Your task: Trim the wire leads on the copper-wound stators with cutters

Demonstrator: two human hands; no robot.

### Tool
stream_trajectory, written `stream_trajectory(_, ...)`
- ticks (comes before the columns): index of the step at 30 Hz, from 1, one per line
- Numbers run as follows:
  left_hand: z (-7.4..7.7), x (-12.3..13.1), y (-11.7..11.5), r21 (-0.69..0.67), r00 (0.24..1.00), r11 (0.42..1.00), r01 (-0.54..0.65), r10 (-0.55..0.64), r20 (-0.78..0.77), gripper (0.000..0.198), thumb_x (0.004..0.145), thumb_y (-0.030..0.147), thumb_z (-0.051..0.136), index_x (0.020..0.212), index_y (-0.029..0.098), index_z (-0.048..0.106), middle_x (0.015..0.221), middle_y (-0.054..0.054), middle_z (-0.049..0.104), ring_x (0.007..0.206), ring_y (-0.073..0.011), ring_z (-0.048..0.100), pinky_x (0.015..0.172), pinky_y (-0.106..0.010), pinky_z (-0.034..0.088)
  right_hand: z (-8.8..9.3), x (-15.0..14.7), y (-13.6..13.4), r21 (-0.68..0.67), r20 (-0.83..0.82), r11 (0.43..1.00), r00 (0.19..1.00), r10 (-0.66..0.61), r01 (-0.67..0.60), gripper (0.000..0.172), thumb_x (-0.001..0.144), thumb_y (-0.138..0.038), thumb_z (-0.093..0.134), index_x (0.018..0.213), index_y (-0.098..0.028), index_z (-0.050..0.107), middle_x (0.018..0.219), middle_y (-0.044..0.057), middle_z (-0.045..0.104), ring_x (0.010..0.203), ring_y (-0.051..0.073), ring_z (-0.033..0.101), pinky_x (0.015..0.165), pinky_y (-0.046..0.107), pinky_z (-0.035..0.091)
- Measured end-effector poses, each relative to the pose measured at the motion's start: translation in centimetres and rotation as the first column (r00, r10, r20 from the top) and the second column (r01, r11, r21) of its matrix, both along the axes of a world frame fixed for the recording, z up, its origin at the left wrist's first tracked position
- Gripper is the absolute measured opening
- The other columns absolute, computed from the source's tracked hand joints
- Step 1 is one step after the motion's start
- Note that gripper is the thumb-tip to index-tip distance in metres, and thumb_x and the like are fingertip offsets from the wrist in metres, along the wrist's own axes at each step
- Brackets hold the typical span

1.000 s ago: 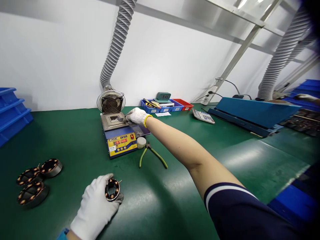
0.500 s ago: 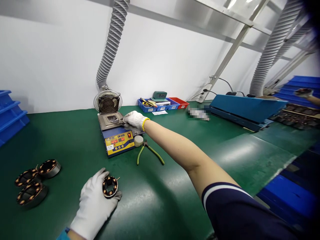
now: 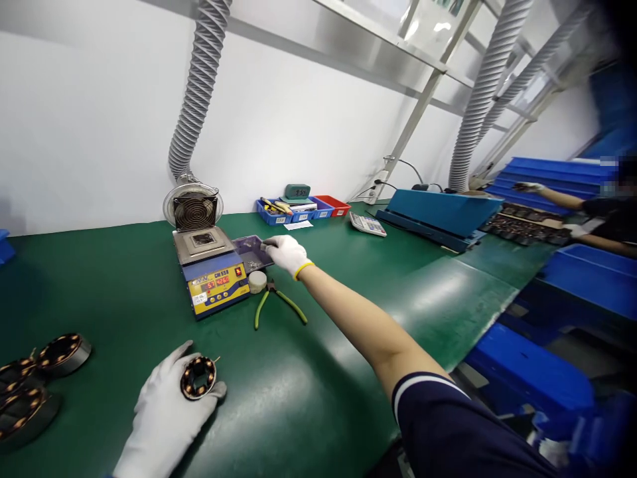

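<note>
My left hand (image 3: 172, 401), in a white glove, is closed around a small motor stator (image 3: 198, 378) with copper windings, low over the green bench. A short wire end sticks out of the stator's edge. My gloved right hand (image 3: 287, 253) reaches out with its fingers pinched at the right rim of a small purple-grey tray (image 3: 259, 247); what the fingertips hold is too small to make out. Bits of grey metal lie in that tray. Left of it stands a solder pot (image 3: 199, 252) with a yellow front panel and lit red digits.
Green-handled cutters (image 3: 279, 302) and a round whitish tub (image 3: 257, 281) lie before the tray. Several larger stators (image 3: 64, 355) sit at left. Behind are small parts bins (image 3: 303, 212), a calculator (image 3: 368, 224) and a blue machine (image 3: 438, 216). A co-worker's arms (image 3: 562, 196) show far right.
My right hand has moved from the top of the solder pot rightward to the tray. The view has turned right. My left hand still holds the stator.
</note>
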State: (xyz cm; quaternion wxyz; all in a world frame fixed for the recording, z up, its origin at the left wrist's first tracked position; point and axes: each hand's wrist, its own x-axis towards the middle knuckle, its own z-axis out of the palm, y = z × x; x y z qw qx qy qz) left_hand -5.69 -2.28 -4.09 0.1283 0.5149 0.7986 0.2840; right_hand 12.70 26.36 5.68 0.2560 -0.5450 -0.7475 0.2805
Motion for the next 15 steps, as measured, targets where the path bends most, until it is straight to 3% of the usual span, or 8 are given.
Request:
stream_trajectory(3,-0.5,-0.2,0.1,0.076,0.994,0.997,-0.03,0.022,0.104,0.048,0.067,0.064,0.066,0.097,0.027,0.074,0.141,-0.006,0.063,0.122,-0.0365,0.063,0.103,-0.054,0.052,-1.1,0.9,-1.0,0.128,0.148,0.991,0.989,0.004,-0.023,0.022,0.086,-0.018,0.065,0.102,-0.024,0.079,0.112,0.009,0.075,0.115,0.029,0.067,0.106,0.045,0.049)
stream_trajectory(5,0.0,0.0,0.0,0.114,0.967,0.991,-0.066,0.035,0.251,0.058,0.064,0.065,0.071,0.106,0.025,0.07,0.137,-0.01,0.065,0.117,-0.0346,0.066,0.104,-0.052,0.052,-1.2,0.8,-1.8,0.201,0.188,0.978,0.982,0.017,-0.055,0.029,0.09,-0.018,0.059,0.113,-0.022,0.076,0.12,0.011,0.072,0.118,0.029,0.065,0.108,0.043,0.047)
stream_trajectory(9,2.1,0.9,-0.1,0.177,0.803,0.974,-0.139,0.006,0.596,0.076,0.06,0.059,0.079,0.121,0.019,0.057,0.113,-0.013,0.074,0.103,-0.0296,0.072,0.1,-0.047,0.057,-0.5,-0.5,-3.2,0.324,0.176,0.924,0.972,0.153,-0.204,0.042,0.1,-0.021,0.044,0.138,-0.022,0.063,0.139,0.005,0.064,0.13,0.018,0.057,0.113,0.027,0.041)
stream_trajectory(11,2.9,1.4,0.0,0.211,0.733,0.958,-0.196,0.0,0.68,0.075,0.056,0.052,0.082,0.117,0.017,0.055,0.106,-0.012,0.075,0.096,-0.0275,0.074,0.095,-0.044,0.059,-0.3,-1.9,-3.7,0.4,0.241,0.845,0.93,0.277,-0.356,0.043,0.099,-0.02,0.045,0.138,-0.02,0.062,0.138,0.006,0.064,0.129,0.019,0.056,0.113,0.028,0.041)
stream_trajectory(15,3.4,1.9,0.1,0.242,0.65,0.936,-0.257,-0.018,0.76,0.073,0.053,0.039,0.082,0.115,0.016,0.052,0.099,-0.009,0.074,0.076,-0.0223,0.073,0.083,-0.042,0.063,-0.7,-4.6,-5.3,0.447,0.472,0.648,0.778,0.415,-0.616,0.041,0.093,-0.017,0.055,0.131,-0.011,0.067,0.129,0.016,0.067,0.123,0.031,0.058,0.116,0.046,0.037)
